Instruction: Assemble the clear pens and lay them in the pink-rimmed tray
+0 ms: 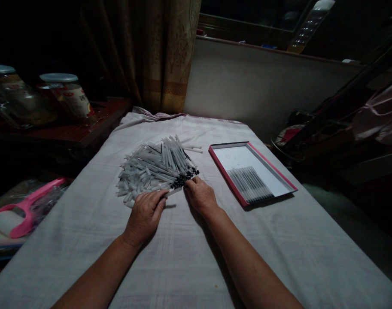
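A slim translucent white pen point(174, 191) lies between my hands at the near edge of a heap. My left hand point(144, 212) pinches its left end between thumb and fingers. Closed around the other end is my right hand point(200, 195), whose fingertips hide that end. Just beyond both hands spreads the pile of similar pens point(150, 161), many with black ends gathered at the right. To the right, a shallow box lid point(226, 176) with red sides and a white inside holds a neat row of pens point(250, 182), black ends toward me.
A pale checked cloth point(183, 257) covers the table. Lidded jars point(71, 98) stand on a dark red side table point(95, 118) at left, above a pink-handled object point(30, 206). Behind are a curtain point(163, 56) and low wall point(234, 81); a bottle point(310, 28) leans on the sill.
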Demonstrator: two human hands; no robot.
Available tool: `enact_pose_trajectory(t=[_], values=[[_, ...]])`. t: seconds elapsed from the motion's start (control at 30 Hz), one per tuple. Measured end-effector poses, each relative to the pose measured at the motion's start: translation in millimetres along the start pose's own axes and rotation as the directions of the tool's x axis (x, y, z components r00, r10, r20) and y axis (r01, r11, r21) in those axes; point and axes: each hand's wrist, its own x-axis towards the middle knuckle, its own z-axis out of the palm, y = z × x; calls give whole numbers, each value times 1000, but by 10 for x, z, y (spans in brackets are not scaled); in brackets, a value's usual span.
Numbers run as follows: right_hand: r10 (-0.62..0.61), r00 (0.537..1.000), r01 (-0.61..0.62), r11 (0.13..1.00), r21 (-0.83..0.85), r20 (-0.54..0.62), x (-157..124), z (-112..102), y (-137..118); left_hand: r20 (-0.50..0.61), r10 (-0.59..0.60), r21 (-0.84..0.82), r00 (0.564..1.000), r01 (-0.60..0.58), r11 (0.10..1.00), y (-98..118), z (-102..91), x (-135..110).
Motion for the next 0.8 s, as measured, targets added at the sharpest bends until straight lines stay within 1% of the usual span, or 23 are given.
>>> enact_pose_trajectory(t=[0.07,0.1,0.13,0.17,0.2,0.27,0.3,0.33,0.37,0.4,0.43,0.5,0.57,0.7,0.73,0.8], values=[[26,999,-22,995,96,-44,-9,16,29,-10,14,11,1000,-14,1000,1,-1,3],[50,995,-34,982,187,-83,-31,30,44,-12,24,14,1000,-24,1000,4,-4,5],[80,990,-41,950,308,-115,-64,47,57,-12,33,14,999,-32,999,11,-8,8],[117,985,-46,891,451,-131,-108,64,66,-11,39,12,999,-39,999,18,-13,10],[154,981,-53,798,600,-119,-158,78,70,-6,44,8,999,-44,999,28,-18,12],[204,979,-89,538,838,-26,-264,88,64,10,49,-3,999,-49,999,47,-26,13],[211,977,-119,404,907,34,-312,81,55,20,51,-9,998,-51,999,57,-29,13],[217,972,-151,288,946,89,-353,66,44,32,53,-14,998,-53,998,65,-33,11],[221,966,-179,196,964,134,-385,46,31,43,56,-19,998,-55,998,73,-36,9],[228,959,-200,128,971,168,-407,21,19,53,58,-23,997,-57,998,80,-40,7],[237,953,-215,79,973,191,-421,-4,9,62,61,-25,996,-60,998,87,-43,5],[251,944,-230,31,973,215,-430,-44,-6,76,67,-24,995,-66,998,101,-52,3],[243,947,-226,36,973,211,-428,-59,-12,92,79,-20,993,-77,997,117,-61,7],[207,961,-206,101,973,182,-435,-24,-9,122,104,-19,987,-102,995,146,-78,24],[204,964,-198,129,972,170,-442,-9,-6,127,104,-22,986,-102,995,150,-82,29],[200,972,-164,210,964,122,-457,16,-1,133,105,-32,986,-102,994,153,-87,35]])
